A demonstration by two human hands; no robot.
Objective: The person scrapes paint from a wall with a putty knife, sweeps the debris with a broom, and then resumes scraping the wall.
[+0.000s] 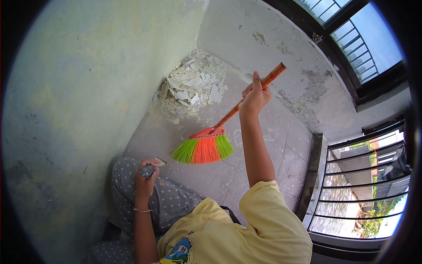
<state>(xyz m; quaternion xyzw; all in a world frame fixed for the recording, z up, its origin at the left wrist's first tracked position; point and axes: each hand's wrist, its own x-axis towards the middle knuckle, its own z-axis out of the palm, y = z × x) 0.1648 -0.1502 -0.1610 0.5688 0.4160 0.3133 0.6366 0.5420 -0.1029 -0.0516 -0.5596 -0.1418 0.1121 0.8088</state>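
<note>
My right hand (255,97) is wrapped round the orange-red handle of a broom (228,115), near its upper end. The broom's green and orange bristles (204,148) rest on or just above the tiled floor. Over my bent knee, my left hand (148,172) grips a scraper (159,163) with a dark, rounded handle end and a small flat blade. A heap of pale paint flakes (189,83) lies in the corner, beyond the bristles and apart from them.
A greenish wall (79,88) rises at the left, and a grey wall with peeling patches (281,57) stands beyond the heap. A barred door or window (365,189) is at the right, another window (356,44) at the upper right. Small crumbs dot the tiles (250,163).
</note>
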